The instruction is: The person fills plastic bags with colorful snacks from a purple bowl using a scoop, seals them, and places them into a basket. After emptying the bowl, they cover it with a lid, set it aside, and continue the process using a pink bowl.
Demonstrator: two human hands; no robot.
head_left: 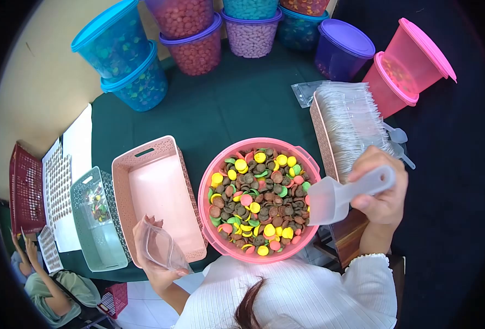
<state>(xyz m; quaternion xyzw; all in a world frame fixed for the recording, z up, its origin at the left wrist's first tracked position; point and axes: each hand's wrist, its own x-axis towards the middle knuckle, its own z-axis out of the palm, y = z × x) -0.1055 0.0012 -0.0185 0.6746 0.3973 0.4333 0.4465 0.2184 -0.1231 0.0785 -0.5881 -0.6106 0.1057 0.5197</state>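
Note:
My left hand [156, 257] grips a clear plastic zip bag [163, 245], its mouth spread apart and nothing visible inside. In my right hand [382, 189] is a translucent plastic scoop [330, 202], held by its handle over the right rim of a pink tub [205, 219]. Brown, yellow, green and coral disc-shaped pieces [261, 203] fill that tub. I cannot make out any pieces in the scoop. Left of the tub lies a pink basket [157, 192] with a bare bottom, just behind my left hand.
A green basket [108, 255] holds a filled bag [95, 203]. Stacked clear bags [349, 115] fill a basket at right, with spare scoops [398, 142] beside it. Lidded tubs [190, 52] line the back. Another person [53, 288] sits at far left near a red basket [30, 189].

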